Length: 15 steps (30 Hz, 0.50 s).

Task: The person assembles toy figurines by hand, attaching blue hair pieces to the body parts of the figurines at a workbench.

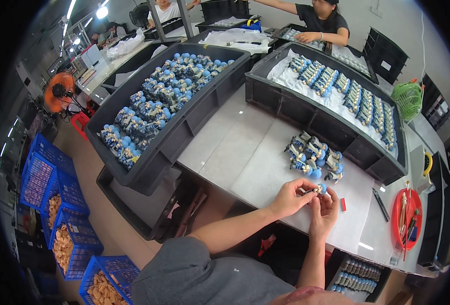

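In front of me, over the white table, my left hand (289,199) and my right hand (323,214) pinch a small figurine (322,188) with a blue round head. Fingers cover most of its body. Just beyond my hands lies a loose cluster of similar blue-and-white figurines (315,173), several of them on their sides. Beside my right fingers is a small red piece (343,204). A dark pen-like tool (380,205) rests farther right on the table.
A black bin (197,119) heaped with figurines stands left; another bin (311,116), with figurines in rows, is at the far right. A red tray (401,244) holds brushes and tools. Blue crates (85,244) stand on the floor. Across the table, a person (332,25) reaches into trays.
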### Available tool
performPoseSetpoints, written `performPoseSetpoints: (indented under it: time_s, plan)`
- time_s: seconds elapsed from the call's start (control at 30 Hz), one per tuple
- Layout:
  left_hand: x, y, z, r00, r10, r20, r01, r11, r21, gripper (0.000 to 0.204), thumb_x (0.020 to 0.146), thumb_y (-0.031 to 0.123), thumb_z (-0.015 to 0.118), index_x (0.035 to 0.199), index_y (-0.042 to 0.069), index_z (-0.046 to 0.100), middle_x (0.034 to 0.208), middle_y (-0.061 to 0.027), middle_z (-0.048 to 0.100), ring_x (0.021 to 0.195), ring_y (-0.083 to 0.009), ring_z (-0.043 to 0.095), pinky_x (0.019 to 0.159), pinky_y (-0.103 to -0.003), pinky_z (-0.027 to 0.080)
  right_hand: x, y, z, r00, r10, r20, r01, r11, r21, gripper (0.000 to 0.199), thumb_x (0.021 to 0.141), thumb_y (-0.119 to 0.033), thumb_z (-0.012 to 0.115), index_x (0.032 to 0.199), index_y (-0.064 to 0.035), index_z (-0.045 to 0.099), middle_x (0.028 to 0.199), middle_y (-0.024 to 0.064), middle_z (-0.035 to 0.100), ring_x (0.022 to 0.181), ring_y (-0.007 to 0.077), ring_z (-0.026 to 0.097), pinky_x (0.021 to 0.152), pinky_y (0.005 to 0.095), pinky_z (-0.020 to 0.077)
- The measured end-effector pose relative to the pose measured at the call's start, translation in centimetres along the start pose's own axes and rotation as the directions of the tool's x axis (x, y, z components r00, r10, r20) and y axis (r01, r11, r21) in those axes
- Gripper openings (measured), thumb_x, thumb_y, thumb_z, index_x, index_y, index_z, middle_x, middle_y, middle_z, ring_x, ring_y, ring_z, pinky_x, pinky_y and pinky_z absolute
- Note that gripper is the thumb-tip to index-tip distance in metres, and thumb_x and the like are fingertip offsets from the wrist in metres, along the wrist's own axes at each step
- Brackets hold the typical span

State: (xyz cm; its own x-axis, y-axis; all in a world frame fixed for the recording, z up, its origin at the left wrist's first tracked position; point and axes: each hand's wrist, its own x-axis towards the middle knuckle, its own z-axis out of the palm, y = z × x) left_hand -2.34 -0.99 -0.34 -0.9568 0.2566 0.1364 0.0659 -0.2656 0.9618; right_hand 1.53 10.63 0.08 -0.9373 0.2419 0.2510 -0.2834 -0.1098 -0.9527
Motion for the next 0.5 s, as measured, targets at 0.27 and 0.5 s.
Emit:
performPoseSetpoints:
  time_s: [0.27, 0.5]
  plan:
    - [0.0, 0.0, 0.0, 0.999, 0.013, 0.044, -0.007, 0.989, -0.151, 0.022, 0.084, 0.014, 0.059, 0.100, 0.001, 0.053, 0.087, -0.0041, 0.059, 0.075, -0.0064, 0.054, 0.064, -0.021, 0.047, -0.4, 0.0, 0.0, 0.999, -0.050, -0.001, 0.050, 0.998, -0.042, 0.040, 0.083, -0.003, 0.059, 0.119, 0.0028, 0.045, 0.100, 0.0089, 0.056, 0.089, 0.0138, 0.055, 0.076, 0.0262, 0.0476]
    - [-0.3, 0.6, -0.4, 0.993, -0.101, 0.053, 0.113, 0.932, -0.344, 0.032, 0.091, 0.012, 0.047, 0.122, 0.004, 0.045, 0.100, -0.0058, 0.057, 0.091, -0.0112, 0.056, 0.080, -0.025, 0.047, -0.7, -1.1, 0.2, 1.000, -0.007, 0.012, 0.008, 0.998, -0.056, 0.038, 0.080, 0.001, 0.061, 0.116, 0.0034, 0.048, 0.106, 0.0115, 0.054, 0.090, 0.0171, 0.056, 0.077, 0.0272, 0.0485]
